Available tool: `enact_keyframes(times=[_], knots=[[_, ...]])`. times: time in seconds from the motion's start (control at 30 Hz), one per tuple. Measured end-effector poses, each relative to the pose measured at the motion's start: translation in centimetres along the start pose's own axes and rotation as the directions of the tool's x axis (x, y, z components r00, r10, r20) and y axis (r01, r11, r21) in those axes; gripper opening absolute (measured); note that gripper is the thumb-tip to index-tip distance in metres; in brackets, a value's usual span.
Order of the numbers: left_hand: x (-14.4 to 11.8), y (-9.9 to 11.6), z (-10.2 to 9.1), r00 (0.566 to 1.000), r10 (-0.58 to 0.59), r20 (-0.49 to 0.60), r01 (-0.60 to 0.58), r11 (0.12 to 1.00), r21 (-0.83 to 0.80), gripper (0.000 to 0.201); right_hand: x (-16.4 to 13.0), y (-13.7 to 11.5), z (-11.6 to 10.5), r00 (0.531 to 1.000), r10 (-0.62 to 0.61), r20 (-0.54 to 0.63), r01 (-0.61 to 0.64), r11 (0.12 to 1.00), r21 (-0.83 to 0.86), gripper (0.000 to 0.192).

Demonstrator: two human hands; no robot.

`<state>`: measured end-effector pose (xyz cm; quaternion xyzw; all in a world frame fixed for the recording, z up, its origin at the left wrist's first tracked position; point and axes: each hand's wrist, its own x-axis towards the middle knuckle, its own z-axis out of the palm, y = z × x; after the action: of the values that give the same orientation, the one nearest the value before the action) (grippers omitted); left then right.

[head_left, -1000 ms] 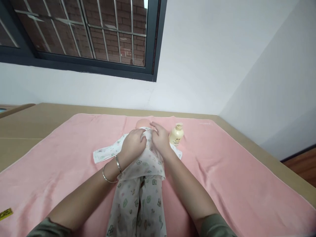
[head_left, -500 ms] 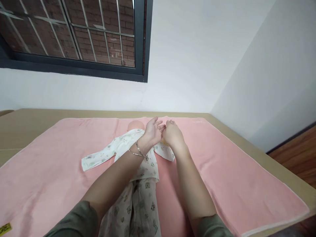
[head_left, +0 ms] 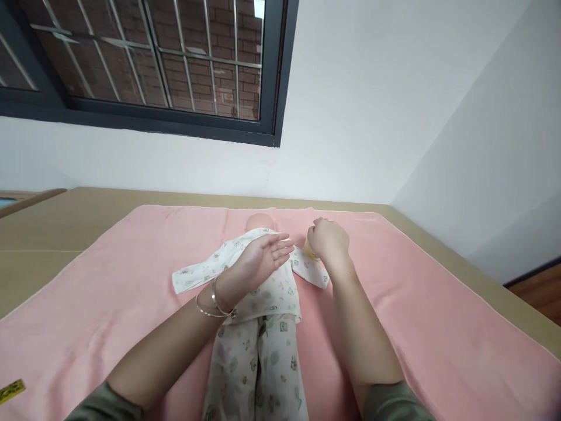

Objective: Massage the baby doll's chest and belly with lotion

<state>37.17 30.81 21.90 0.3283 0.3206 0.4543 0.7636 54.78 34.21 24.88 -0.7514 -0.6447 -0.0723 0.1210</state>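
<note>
A doll's clothed body in a white printed top [head_left: 280, 292] and matching trousers [head_left: 276, 362] lies on a pink blanket [head_left: 385, 327], sleeves spread. Part of its bald head [head_left: 259, 222] shows at the far end. My left hand [head_left: 263, 257] is open over the chest, palm turned up, fingers stretched toward the right. To its right, my right hand [head_left: 331, 240] is closed with curled fingers, above the right-side sleeve [head_left: 310, 268]. A pale yellow thing [head_left: 311, 250] shows beside and below these fingers; whether they grip it is hidden.
Under the blanket is a tan table [head_left: 48, 234] against a white wall [head_left: 350, 117]. A dark-framed window [head_left: 269, 131] with bars is at upper left. A yellow label [head_left: 12, 390] lies at the lower left, and brown wood [head_left: 537, 295] shows at right.
My hands have moved apart: the left has drawn back lower over the chest, and the right has shifted right. The view has turned slightly left.
</note>
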Motion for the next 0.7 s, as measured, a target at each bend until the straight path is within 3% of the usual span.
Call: enact_keyframes(times=[0.17, 0.4, 0.6, 0.7], knots=[[-2.9, 1.6, -2.2, 0.998, 0.068, 0.008, -0.068, 0.993, 0.098, 0.033, 0.2, -1.3, 0.3, 0.998, 0.059, -0.014, -0.059, 0.998, -0.036, 0.032], [-4.4, 2.3, -3.1, 0.987, 0.101, 0.128, -0.121, 0.979, 0.162, 0.033, -0.2, -1.1, 2.5, 0.982, -0.054, -0.180, 0.037, 0.995, -0.095, 0.032], [-6.2, 3.0, -2.8, 0.976, 0.202, 0.085, -0.214, 0.961, 0.174, 0.030, 0.0, -0.5, 2.5, 0.994, -0.036, -0.100, 0.033, 0.999, -0.032, 0.039], [-6.6, 2.8, -2.5, 0.972, 0.232, 0.025, -0.233, 0.961, 0.151, 0.031, -0.6, -0.7, 2.3, 0.997, -0.062, -0.051, 0.064, 0.997, 0.048, 0.051]])
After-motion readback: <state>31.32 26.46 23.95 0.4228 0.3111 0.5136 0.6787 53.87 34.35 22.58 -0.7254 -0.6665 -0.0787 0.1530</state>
